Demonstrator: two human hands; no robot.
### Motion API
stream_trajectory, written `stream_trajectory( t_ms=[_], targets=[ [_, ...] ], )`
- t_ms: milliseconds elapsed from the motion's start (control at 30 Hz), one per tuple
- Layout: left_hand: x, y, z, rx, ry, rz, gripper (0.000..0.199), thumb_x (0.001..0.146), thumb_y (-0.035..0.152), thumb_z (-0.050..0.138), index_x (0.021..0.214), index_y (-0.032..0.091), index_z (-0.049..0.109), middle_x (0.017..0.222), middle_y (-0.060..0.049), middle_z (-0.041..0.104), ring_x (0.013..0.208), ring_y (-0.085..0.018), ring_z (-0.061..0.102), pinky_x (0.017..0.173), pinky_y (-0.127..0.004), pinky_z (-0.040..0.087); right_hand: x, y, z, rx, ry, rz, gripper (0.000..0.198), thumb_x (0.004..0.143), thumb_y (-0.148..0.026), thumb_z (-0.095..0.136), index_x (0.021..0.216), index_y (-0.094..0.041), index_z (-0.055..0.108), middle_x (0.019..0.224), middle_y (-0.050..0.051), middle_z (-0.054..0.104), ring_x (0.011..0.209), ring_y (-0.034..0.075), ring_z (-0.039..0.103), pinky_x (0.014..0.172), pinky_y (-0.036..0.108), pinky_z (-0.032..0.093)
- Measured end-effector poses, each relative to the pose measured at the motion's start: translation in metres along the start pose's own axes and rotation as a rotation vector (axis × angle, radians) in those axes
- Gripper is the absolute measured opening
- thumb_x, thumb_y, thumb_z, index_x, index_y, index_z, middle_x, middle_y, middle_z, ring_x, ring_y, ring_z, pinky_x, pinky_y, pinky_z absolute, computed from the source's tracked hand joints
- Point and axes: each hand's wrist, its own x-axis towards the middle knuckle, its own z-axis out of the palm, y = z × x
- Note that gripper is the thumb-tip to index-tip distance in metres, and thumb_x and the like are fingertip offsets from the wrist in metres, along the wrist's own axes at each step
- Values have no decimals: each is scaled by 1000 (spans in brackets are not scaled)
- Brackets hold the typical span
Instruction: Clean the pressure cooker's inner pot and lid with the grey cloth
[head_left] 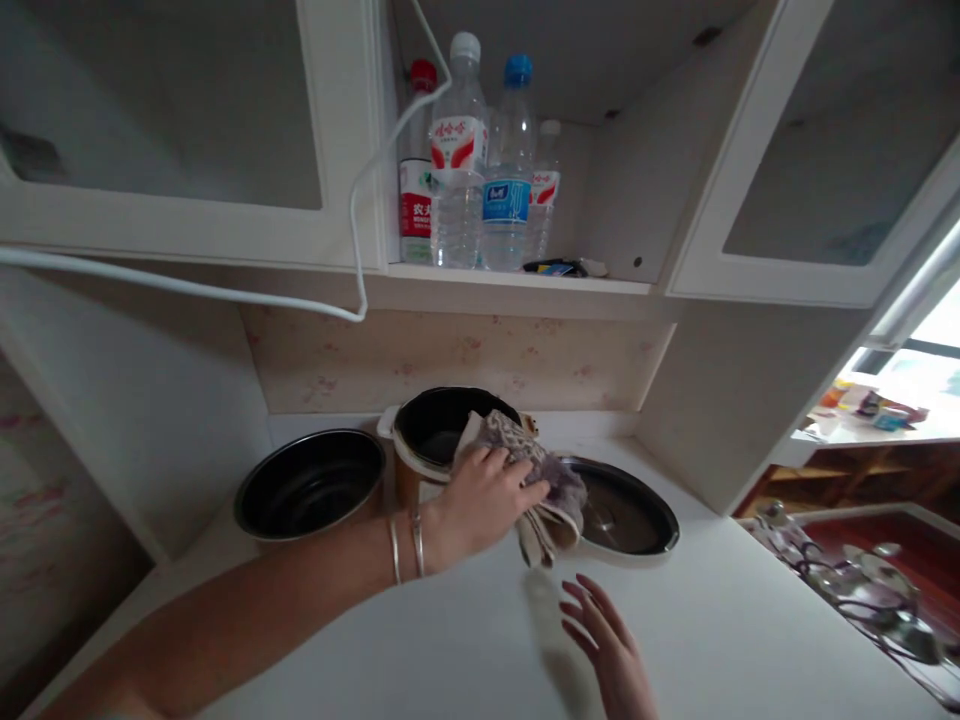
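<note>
My left hand grips a patterned grey-brown cloth, fingers curled into it. The cloth hangs in front of the right rim of a rice cooker body with a dark interior, hiding part of it; whether it touches the rim I cannot tell. To the right, partly behind the cloth, a round dark lid lies on the counter. A black inner pot stands left of the cooker, behind my left forearm. Lower down, my right hand is over the counter, fingers apart, holding nothing.
Several plastic bottles stand on the open shelf above, between cabinet doors. A white cable hangs across the left cabinet front. The white counter spreads below my hands. At the far right, shiny metal items sit beyond the counter's edge.
</note>
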Motion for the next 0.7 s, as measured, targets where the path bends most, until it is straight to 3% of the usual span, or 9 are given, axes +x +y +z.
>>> stream_trajectory(
  t_ms=[67, 133, 200, 333, 400, 500, 633, 700],
  targets=[
    [-13, 19, 4, 9, 39, 14, 28, 98, 19, 44, 115, 26, 65, 113, -6, 68, 110, -26, 59, 85, -41, 47, -11, -10, 0, 247, -74, 116, 64, 70, -65, 72, 125, -34, 62, 130, 7, 67, 111, 33, 66, 94, 54, 52],
    [-29, 40, 16, -13, 52, 16, 26, 99, 21, 43, 112, 25, 66, 116, -5, 68, 113, -26, 58, 87, -42, 45, -20, -16, 0, 329, -127, 172, 63, 73, -71, 65, 128, -43, 59, 137, 3, 63, 119, 34, 62, 94, 59, 51],
    [-48, 62, 35, -52, 39, 0, 26, 100, 23, 43, 114, 25, 65, 120, -4, 67, 115, -26, 57, 87, -42, 45, -27, -18, 1, 281, -149, 170, 59, 71, -68, 68, 126, -47, 60, 137, 1, 62, 126, 34, 57, 95, 59, 51],
    [-92, 106, 94, -137, -44, -120, 24, 99, 29, 47, 115, 26, 65, 120, -3, 69, 111, -26, 60, 88, -43, 47, -37, -17, 7, 161, -126, 132, 59, 65, -52, 81, 121, -42, 65, 137, 0, 62, 129, 31, 55, 93, 47, 53],
    [-112, 124, 124, -166, -102, -201, 16, 96, 28, 53, 104, 28, 68, 107, -1, 73, 99, -24, 65, 84, -41, 49, -38, -19, 9, 65, -102, 141, 57, 65, -51, 82, 118, -35, 68, 131, 2, 67, 121, 31, 61, 88, 42, 55],
    [-136, 141, 159, -188, -67, -181, 20, 95, 33, 56, 112, 28, 66, 110, -2, 74, 89, -22, 69, 76, -35, 52, -30, -27, 7, -157, -109, 105, 55, 61, -51, 83, 107, -23, 73, 112, 7, 75, 107, 30, 67, 85, 36, 54],
    [-162, 148, 180, -229, 94, -237, 42, 92, 28, 58, 134, 34, 56, 134, -5, 65, 107, -23, 68, 83, -33, 57, -6, -45, 5, -576, -66, -54, 52, 59, -57, 74, 95, -20, 78, 82, 7, 77, 76, 26, 69, 76, 37, 53],
    [-177, 144, 180, -280, 95, -253, 57, 89, 22, 60, 143, 33, 47, 142, -7, 59, 120, -23, 63, 92, -30, 56, 3, -56, 12, -827, -15, -220, 46, 63, -58, 67, 90, -22, 79, 86, 7, 77, 67, 24, 64, 74, 40, 51]
  ],
)
